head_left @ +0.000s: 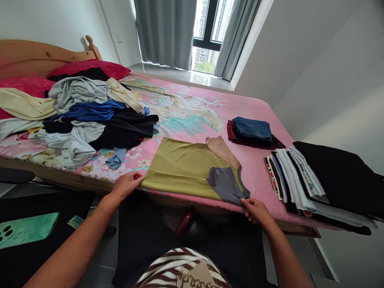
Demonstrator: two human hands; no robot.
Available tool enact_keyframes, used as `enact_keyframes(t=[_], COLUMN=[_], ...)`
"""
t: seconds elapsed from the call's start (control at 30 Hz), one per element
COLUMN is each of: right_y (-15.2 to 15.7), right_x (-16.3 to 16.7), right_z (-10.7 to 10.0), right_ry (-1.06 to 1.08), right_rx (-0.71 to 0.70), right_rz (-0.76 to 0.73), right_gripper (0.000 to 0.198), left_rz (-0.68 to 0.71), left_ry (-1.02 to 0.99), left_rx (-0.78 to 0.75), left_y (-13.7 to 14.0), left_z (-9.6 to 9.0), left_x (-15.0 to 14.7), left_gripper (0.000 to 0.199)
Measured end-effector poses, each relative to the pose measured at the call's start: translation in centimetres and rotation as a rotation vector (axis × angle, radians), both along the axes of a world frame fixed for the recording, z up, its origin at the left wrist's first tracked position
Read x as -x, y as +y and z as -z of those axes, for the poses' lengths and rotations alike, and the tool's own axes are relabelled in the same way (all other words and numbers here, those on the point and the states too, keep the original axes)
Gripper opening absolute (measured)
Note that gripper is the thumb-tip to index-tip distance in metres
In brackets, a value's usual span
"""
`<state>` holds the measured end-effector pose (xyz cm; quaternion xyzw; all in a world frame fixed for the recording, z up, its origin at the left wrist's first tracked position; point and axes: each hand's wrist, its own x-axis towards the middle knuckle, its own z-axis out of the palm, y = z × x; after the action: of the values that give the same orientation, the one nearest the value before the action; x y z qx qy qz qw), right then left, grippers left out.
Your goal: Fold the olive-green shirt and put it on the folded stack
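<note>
An olive-green T-shirt (180,164) lies sideways along the near edge of the bed, its collar to the right. One sleeve is grey and the other tan; both are folded in over the body. My left hand (128,185) pinches the near corner of the hem. At the other end, my right hand (254,209) grips the near edge of the shirt by the grey sleeve, close to the collar. Both hands are closed on the fabric, which lies fairly flat between them.
A loose heap of clothes (81,116) covers the bed's left side, before red pillows (90,67). Folded jeans (252,128) lie on plaid cloth to the right. Beyond them is a stack of folded clothes (300,176). A green phone (28,230) rests at lower left.
</note>
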<state>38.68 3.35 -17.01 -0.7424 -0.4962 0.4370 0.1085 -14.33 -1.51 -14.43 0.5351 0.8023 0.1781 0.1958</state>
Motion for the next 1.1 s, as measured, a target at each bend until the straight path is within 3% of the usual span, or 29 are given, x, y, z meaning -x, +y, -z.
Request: enact_keyframes(t=[0.1,0.17,0.23,0.33,0.4,0.6,0.7,0.83,0.97,1.1], right_y=[-0.8,-1.1,-1.0,0.3,1.4,3.2,3.3,3.7,4.1,4.6], right_x=[1.0,3.1,6.0,9.9,11.4,12.1,11.7,10.7,10.6,11.3], right_z=[-2.3,-3.7,-4.3,-3.2,-1.6,2.3,2.2,0.8,-0.3,-0.7], right_ry=[-0.292,-0.298,-0.212,-0.143,-0.175,-0.488,-0.449,-0.257,-0.154,-0.165], right_rx=[-0.392,-0.614,-0.769,-0.910,-0.924,-0.729,-0.718,-0.912,-0.994,-0.992], right_rz=[0.015,0.004,-0.126,-0.396,-0.510,-0.643,-0.630,-0.423,-0.357,-0.355], right_gripper=[0.029,0.028,0.028,0.029,0.030,0.048,0.051,0.047,0.035,0.033], left_rz=[0.048,0.166,0.326,0.599,0.654,0.519,0.524,0.517,0.792,1.088], left_ry=[0.155,0.173,0.144,0.141,0.225,0.432,0.445,0.377,0.197,0.115], left_rx=[-0.216,-0.369,-0.437,-0.410,-0.340,-0.173,-0.169,-0.301,-0.478,-0.498], left_y=[-0.5,-0.3,0.3,1.4,2.1,2.6,2.6,2.7,3.8,6.3], left_z=[-0.4,-0.5,-0.3,0.8,2.0,4.9,4.7,2.8,0.2,-0.7], left_x=[-1.1,-3.0,-5.3,-8.2,-8.9,-7.4,-7.1,-8.9,-14.8,-21.8], left_gripper=[0.029,0.028,0.028,0.035,0.039,0.057,0.056,0.051,0.036,0.037])
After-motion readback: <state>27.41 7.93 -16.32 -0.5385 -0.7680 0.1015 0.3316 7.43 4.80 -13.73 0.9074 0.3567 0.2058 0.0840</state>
